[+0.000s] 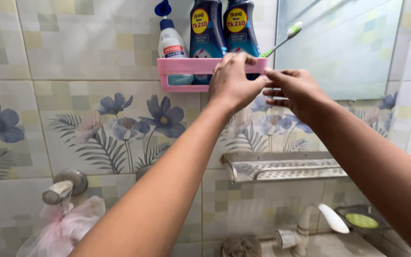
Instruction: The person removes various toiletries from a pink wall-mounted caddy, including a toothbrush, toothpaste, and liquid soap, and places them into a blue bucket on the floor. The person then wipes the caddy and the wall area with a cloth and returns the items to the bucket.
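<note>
Pink wall rack [186, 66] holds 3 bottles [222, 28]; our left hand [234, 81] curls fingers over its rim, right hand [293, 90] fingers together beside it, green toothbrush [281, 43] poking up.

3 packages are seen standing in the pink plastic wall rack [186, 66]. At the left stands a white plastic pump bottle with a blue nozzle [169, 35], banded by a blue-and-red label [172, 49]. Beside it, 2 dark blue plastic bottles [207, 28] [239, 26] are set touching, each marked with a round yellow sticker [199, 21] [236, 20].
</note>
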